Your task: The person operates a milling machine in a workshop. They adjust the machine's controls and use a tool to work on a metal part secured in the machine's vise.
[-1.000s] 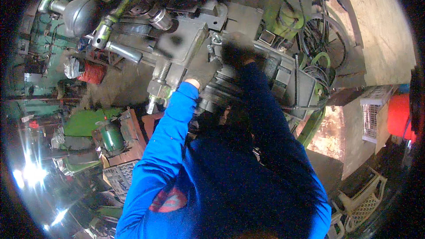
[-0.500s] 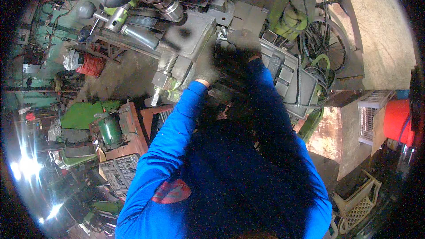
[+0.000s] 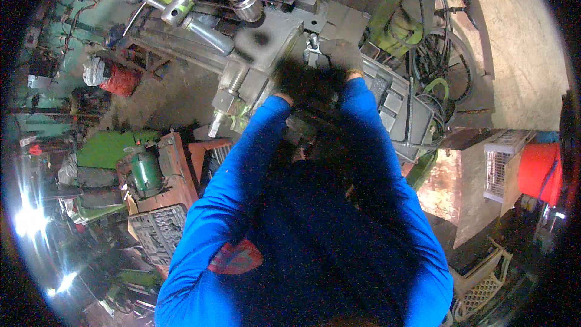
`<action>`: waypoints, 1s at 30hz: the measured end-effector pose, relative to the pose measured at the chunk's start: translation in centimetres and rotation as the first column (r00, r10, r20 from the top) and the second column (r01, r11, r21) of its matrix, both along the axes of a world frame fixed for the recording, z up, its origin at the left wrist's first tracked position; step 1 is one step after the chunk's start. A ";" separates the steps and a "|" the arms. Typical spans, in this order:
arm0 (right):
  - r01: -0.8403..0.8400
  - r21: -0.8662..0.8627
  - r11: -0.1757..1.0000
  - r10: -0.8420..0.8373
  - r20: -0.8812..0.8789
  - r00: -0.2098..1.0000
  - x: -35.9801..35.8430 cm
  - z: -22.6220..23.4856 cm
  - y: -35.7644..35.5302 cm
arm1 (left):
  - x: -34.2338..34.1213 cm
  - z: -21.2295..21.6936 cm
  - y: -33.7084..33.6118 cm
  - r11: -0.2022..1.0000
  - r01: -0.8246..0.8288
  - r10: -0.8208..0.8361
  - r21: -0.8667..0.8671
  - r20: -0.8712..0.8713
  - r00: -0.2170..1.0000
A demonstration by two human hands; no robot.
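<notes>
Both my hands wear dark, greyish gloves and are close together over a grey metal machine (image 3: 275, 33). My left hand (image 3: 292, 77) lies in deep shadow beside the machine's flat block, so its fingers do not show. The back of my right hand (image 3: 342, 56) catches some light at the machine's right part; its fingers are hidden too. Just beyond and between the hands, a small shiny metal fitting (image 3: 312, 43) stands up. Whether either hand grips anything is lost in the dark. Left of my left hand are a threaded screw (image 3: 235, 80) and its square-ended shaft (image 3: 214, 127).
A chuck (image 3: 246, 6) hangs over the machine's far side, with lever handles (image 3: 207, 35) at its left. Cables and a wheel (image 3: 451, 63) are at the right. A wooden box (image 3: 463, 188) stands right of me; a tool case (image 3: 158, 234) lies at the left.
My left hand has drawn slightly back toward me, off the lit side of the block into shadow. The small metal fitting shows more plainly. The whole view has shifted a little.
</notes>
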State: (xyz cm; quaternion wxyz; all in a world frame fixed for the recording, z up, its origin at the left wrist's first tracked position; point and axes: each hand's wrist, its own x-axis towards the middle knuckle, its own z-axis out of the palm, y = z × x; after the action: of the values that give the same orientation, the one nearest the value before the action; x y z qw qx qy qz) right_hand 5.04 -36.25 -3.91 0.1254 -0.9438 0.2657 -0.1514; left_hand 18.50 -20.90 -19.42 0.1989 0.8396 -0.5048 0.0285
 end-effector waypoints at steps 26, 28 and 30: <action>0.071 -0.167 0.983 -0.072 0.000 0.997 -2.5 2.7 1.4 | -5.9 13.9 6.5 0.983 -0.049 0.023 -0.178 -0.147 0.989; 0.088 -0.167 0.982 -0.086 0.019 0.996 -2.7 2.9 1.7 | -6.0 14.0 6.9 0.961 0.009 -0.037 -0.275 -0.095 0.995; 0.104 -0.153 0.983 -0.100 0.034 0.994 -2.9 2.9 1.7 | -6.0 12.4 7.1 0.956 0.072 -0.076 -0.284 -0.003 0.997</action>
State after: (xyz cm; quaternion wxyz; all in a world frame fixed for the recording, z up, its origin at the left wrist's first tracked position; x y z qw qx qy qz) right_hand 2.15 -34.51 -1.04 0.0472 -0.9338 0.2996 -0.1900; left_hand 12.54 -13.83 -7.05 0.3215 0.7832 -0.5251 0.0871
